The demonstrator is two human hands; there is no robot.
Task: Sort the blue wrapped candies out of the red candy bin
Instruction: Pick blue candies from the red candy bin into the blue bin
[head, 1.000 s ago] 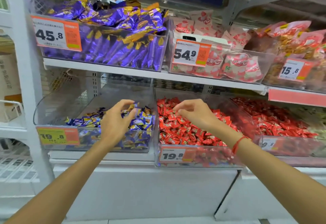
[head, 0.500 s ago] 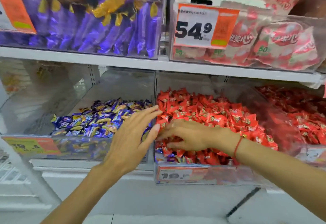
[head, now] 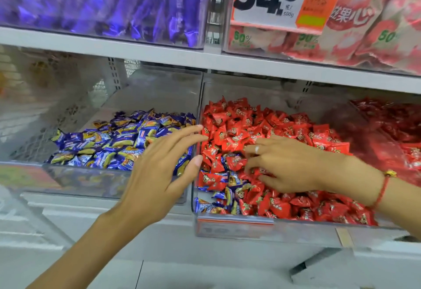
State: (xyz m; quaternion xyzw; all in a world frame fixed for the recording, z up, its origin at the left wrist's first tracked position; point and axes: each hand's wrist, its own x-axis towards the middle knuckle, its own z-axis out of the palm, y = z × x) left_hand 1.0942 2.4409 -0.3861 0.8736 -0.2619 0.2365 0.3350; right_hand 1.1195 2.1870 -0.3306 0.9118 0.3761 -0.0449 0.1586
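Left hand (head: 159, 175) released, fingers straight; right hand (head: 284, 168) grip unclear among blue candies (head: 230, 181) lying every way.

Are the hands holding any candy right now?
Left hand holds nothing, fingers straight. Right hand digs into the red candies; a grip cannot be told.

Red candies (head: 273, 129) fill the clear red candy bin (head: 296, 227); blue wrapped candies (head: 230, 181) carry yellow patches
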